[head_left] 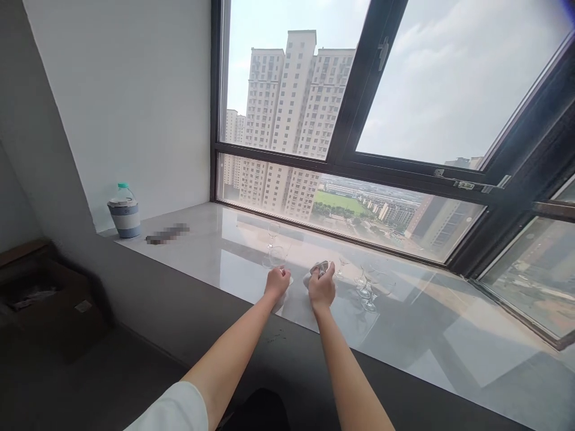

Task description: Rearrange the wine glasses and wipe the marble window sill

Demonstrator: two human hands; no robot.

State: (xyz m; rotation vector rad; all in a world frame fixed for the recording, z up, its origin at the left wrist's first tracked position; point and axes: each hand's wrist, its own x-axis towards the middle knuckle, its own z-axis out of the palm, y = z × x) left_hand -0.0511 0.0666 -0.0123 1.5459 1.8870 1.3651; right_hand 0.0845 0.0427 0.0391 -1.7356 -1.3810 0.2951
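Note:
My left hand (277, 282) is closed around the stem of a clear wine glass (277, 255), whose bowl shows just above the fist. Beside it, my right hand (322, 290) grips a crumpled whitish cloth (319, 267), apart from that glass. Behind the held glass, another stemmed glass (272, 234) is on the glossy sill. To the right of my right hand are several more clear stemmed glasses (367, 293); their thin outlines blend into the reflections, and I cannot tell how each one lies.
The pale window sill (202, 251) has a front edge just below my wrists. At its left end stand a blue-and-white bucket-like container (124, 218), a green-capped bottle (123, 190) and a blurred dark item (167, 234). Dark window frames (278, 157) rise behind; a cardboard box (49, 305) sits lower left.

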